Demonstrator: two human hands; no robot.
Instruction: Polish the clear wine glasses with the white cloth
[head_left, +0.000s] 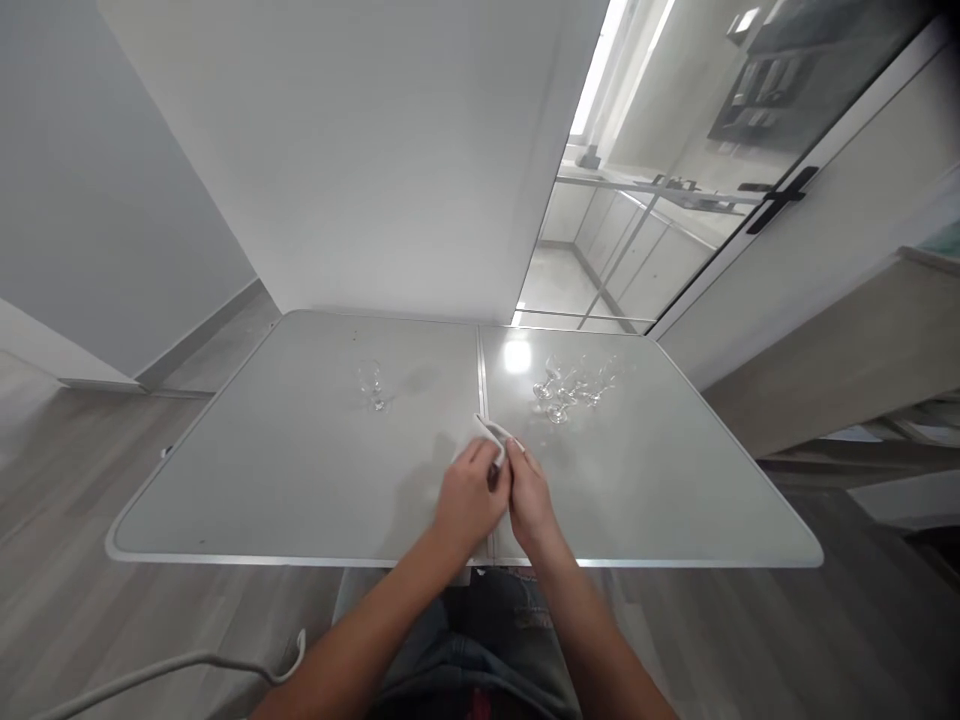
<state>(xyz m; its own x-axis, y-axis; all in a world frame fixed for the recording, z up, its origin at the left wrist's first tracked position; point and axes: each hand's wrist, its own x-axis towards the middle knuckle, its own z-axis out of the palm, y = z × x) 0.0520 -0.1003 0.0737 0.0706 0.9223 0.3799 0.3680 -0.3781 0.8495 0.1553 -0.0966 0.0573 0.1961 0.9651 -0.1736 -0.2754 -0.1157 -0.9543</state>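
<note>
Dark trousers (pixel 480 650) are seen at the bottom edge, beneath two bare forearms stretched over the near rim of the grey desk (pixel 262 480). Above the seam of the desk, the left hand (pixel 469 500) and the right hand (pixel 534 500) are pressed side by side. Both are closed around a small white cloth (pixel 491 435), whose folded end is seen sticking out beyond the fingertips. Whether anything is wrapped inside the cloth cannot be told. Beyond the left hand and off to its left, well apart, a single clear glass (pixel 372 385) is stood upright on the desk. Beyond the right hand, slightly to its right, a cluster of clear glasses (pixel 571 388) is gathered, near but untouched. A white cable (pixel 150 675) is laid on the wooden floor, left of the left forearm.
</note>
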